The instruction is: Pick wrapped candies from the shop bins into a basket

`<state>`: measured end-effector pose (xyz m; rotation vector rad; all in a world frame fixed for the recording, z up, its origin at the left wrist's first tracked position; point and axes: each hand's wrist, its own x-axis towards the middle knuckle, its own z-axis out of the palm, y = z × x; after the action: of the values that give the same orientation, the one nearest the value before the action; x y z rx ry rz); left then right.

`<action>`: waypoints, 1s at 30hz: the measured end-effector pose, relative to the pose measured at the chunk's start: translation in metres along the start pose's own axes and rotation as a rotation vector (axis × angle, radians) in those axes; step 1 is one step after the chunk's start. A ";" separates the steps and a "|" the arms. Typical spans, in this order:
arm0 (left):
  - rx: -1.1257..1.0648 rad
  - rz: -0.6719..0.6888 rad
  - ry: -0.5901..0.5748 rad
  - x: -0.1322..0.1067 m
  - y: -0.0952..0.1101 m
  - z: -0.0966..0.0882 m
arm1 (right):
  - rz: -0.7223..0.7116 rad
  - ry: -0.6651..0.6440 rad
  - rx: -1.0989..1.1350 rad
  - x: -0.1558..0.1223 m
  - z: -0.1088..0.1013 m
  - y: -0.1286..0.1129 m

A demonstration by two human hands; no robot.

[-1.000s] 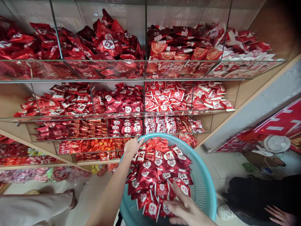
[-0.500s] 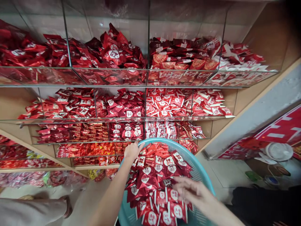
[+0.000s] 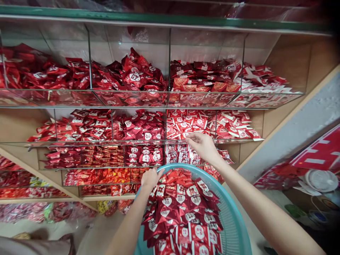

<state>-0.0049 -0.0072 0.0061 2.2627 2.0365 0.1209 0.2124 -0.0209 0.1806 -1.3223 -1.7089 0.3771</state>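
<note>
Left hand (image 3: 150, 180) grips teal basket (image 3: 245, 235), likely steadying it | right hand (image 3: 203, 146) near shelved red-white packets (image 3: 186, 122), hold unclear

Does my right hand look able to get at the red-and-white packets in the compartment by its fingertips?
Probably yes: your right hand is up at the low glass front, close to the red-and-white packets, and nothing seems to block the way above that edge.

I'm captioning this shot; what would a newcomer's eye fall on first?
The teal basket, low in the centre, heaped with red packets. Beyond and above it are shelves of more packets. The left hand holds the basket's rim; the right hand is before the shelves.
</note>
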 end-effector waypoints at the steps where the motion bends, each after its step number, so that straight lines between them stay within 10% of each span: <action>1: -0.004 -0.001 0.001 0.000 0.000 0.000 | -0.007 0.011 -0.060 0.009 0.007 -0.003; 9: -0.029 -0.007 -0.009 -0.001 0.001 -0.003 | -0.087 0.016 -0.493 0.060 0.028 -0.023; 15: -0.048 -0.010 -0.022 -0.002 0.001 -0.004 | -0.237 -0.311 -0.702 0.092 0.032 -0.025; 30: -0.045 -0.012 -0.033 -0.001 0.001 -0.003 | -0.221 -0.441 -0.741 0.091 0.032 -0.026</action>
<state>-0.0041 -0.0082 0.0096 2.2115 2.0097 0.1268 0.1701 0.0586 0.2241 -1.6103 -2.4857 -0.1338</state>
